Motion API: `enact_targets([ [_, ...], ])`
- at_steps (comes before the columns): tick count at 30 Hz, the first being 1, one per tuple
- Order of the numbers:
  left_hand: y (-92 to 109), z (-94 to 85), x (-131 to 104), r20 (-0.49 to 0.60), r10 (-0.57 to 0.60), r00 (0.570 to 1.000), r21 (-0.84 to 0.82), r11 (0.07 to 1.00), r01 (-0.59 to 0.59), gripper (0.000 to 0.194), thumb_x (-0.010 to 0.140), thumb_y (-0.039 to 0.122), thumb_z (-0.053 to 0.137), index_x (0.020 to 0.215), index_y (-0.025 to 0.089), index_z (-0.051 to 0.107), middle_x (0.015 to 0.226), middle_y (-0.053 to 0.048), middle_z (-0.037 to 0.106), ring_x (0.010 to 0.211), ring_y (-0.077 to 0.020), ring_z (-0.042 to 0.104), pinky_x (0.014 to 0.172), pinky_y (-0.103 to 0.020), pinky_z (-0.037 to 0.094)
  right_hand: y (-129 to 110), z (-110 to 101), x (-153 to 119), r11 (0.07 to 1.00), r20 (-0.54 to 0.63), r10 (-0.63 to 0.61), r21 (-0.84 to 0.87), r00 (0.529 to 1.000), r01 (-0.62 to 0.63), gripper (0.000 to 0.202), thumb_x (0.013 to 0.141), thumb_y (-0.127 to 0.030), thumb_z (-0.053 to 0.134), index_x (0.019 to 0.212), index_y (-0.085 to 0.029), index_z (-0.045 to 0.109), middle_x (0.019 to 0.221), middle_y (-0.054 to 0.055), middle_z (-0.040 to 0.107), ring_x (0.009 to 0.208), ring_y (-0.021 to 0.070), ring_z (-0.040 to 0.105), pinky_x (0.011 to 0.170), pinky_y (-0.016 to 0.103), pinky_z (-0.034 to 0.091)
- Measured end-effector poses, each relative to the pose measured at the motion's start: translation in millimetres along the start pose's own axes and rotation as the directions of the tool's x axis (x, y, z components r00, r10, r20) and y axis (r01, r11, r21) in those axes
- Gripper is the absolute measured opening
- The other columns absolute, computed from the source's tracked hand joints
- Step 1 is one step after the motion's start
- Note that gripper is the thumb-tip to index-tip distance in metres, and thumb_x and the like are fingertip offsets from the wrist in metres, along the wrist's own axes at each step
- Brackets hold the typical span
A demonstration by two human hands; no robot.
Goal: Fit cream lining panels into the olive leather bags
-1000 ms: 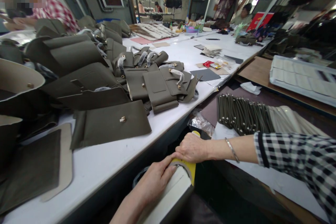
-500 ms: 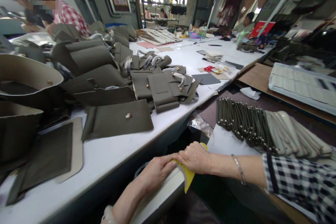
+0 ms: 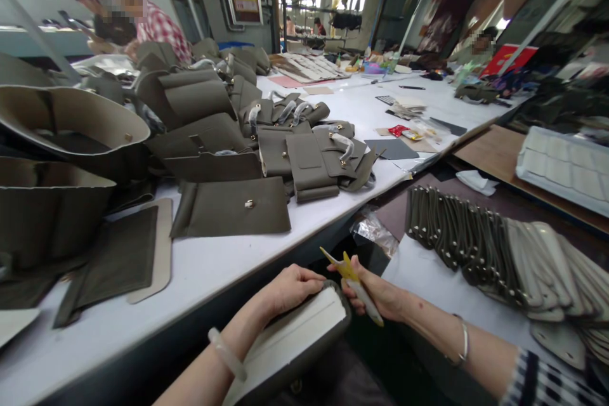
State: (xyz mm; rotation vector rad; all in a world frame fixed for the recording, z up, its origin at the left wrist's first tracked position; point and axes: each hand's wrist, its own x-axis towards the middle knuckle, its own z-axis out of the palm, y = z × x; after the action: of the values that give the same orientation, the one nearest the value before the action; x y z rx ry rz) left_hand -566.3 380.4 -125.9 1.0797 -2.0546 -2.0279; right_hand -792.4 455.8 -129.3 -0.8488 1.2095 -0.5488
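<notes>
A dark olive bag piece with a white board-like face lies below me, near the table edge. My left hand rests on its upper rim, fingers curled over the dark edge. Just right of the bag's end, my right hand is closed around a yellow and whitish tool, whose pointed yellow tip sticks out up and to the left. The tool is apart from the bag's white face. A flat olive bag with a small metal clasp lies on the white table beyond my left hand.
Many olive bags crowd the white table. At right are a row of olive and pale straps, clear plastic wrap and a plastic tray. A person in a checked shirt is at the upper left.
The yellow piece was pressed over the white end between both hands; now my right hand holds it off to the right. The dark rim around the white face now shows, and the view has shifted left.
</notes>
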Motion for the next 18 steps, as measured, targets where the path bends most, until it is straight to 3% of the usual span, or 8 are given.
enact_targets([
  [2, 1, -1.0, 1, -0.011, -0.005, 1.0, 0.013, 1.0, 0.005, 0.042, 0.087, 0.044, 0.056, 0.112, 0.019, 0.076, 0.099, -0.004, 0.074, 0.087, -0.0226, 0.062, 0.076, -0.03, 0.046, -1, 8, 8, 0.985, -0.015, -0.005, 0.17, 1.0, 0.007, 0.082, 0.074, -0.08, 0.059, 0.128, -0.021, 0.043, 0.07, -0.009, 0.039, 0.052, 0.0074, 0.03, 0.048, 0.021, 0.027],
  [4, 3, -2.1, 2, -0.016, -0.006, 1.0, 0.021, 1.0, 0.006, 0.04, 0.086, 0.044, 0.055, 0.108, 0.019, 0.077, 0.092, -0.003, 0.073, 0.079, -0.0189, 0.057, 0.071, -0.028, 0.043, -1, 14, 14, 0.987, -0.082, -0.013, 0.156, 0.997, 0.025, 0.073, 0.07, -0.059, 0.075, 0.125, -0.018, 0.049, 0.071, -0.008, 0.043, 0.054, 0.0074, 0.033, 0.048, 0.021, 0.025],
  [7, 4, -2.9, 6, -0.019, -0.026, 0.999, 0.044, 0.999, 0.027, 0.036, 0.084, 0.042, 0.056, 0.098, 0.017, 0.079, 0.077, -0.001, 0.065, 0.068, -0.014, 0.046, 0.062, -0.025, 0.036, 0, 16, 20, 0.988, -0.129, -0.015, 0.151, 0.991, 0.035, 0.057, 0.068, -0.045, 0.074, 0.115, -0.014, 0.058, 0.075, -0.003, 0.049, 0.059, 0.0086, 0.039, 0.05, 0.022, 0.026],
  [14, 5, 1.0, 17, -0.033, -0.04, 0.999, 0.103, 0.994, 0.043, 0.031, 0.08, 0.036, 0.054, 0.087, 0.018, 0.078, 0.067, 0.001, 0.049, 0.064, -0.0124, 0.038, 0.058, -0.025, 0.029, 2, 10, 21, 0.994, -0.104, -0.06, 0.088, 0.993, 0.069, 0.04, 0.073, -0.042, 0.068, 0.105, -0.018, 0.064, 0.074, -0.003, 0.05, 0.061, 0.0109, 0.039, 0.052, 0.025, 0.026],
  [18, 6, 5.4, 17, -0.057, -0.009, 0.998, 0.16, 0.987, 0.019, 0.03, 0.083, 0.036, 0.051, 0.077, 0.016, 0.073, 0.063, 0.001, 0.046, 0.063, -0.0124, 0.035, 0.057, -0.026, 0.027, 6, 5, 20, 0.975, -0.061, -0.211, -0.078, 0.976, 0.206, 0.035, 0.084, -0.044, 0.066, 0.107, -0.017, 0.062, 0.082, -0.001, 0.054, 0.074, 0.0137, 0.046, 0.066, 0.028, 0.036],
])
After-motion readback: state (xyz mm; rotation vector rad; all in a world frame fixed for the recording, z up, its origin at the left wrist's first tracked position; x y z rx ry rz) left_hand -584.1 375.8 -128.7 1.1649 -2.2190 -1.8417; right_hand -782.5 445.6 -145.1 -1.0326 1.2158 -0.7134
